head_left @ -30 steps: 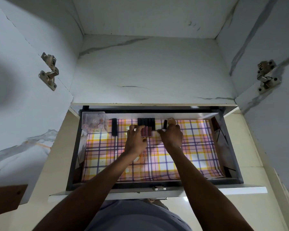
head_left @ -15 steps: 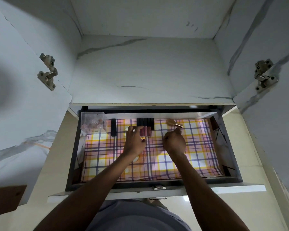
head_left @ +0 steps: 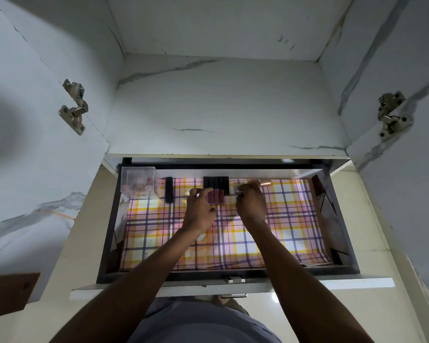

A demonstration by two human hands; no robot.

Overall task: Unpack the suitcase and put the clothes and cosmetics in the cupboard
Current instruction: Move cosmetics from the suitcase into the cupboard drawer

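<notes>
An open cupboard drawer (head_left: pixel 342 258) lined with plaid paper holds cosmetics along its far edge. Several lip gloss tubes (head_left: pixel 215 193) with black caps lie side by side in a row. My left hand (head_left: pixel 200 211) has its fingers curled at the left side of that row, touching the tubes. My right hand (head_left: pixel 251 203) pinches a small dark cosmetic item (head_left: pixel 240 194) just right of the row. A rose-gold tube (head_left: pixel 265 183) lies behind my right hand. A single black tube (head_left: pixel 169 193) lies further left.
A clear plastic box (head_left: pixel 139 181) with pinkish round items stands in the drawer's far left corner. The marble-patterned cupboard shelf (head_left: pixel 223 110) lies above the drawer, with open doors and metal hinges (head_left: pixel 74 106) on both sides. The near half of the plaid liner is bare.
My right hand let go of the rose-gold tube at the far edge, drew back, then moved up again beside the tube row. My left hand stayed by the tubes.
</notes>
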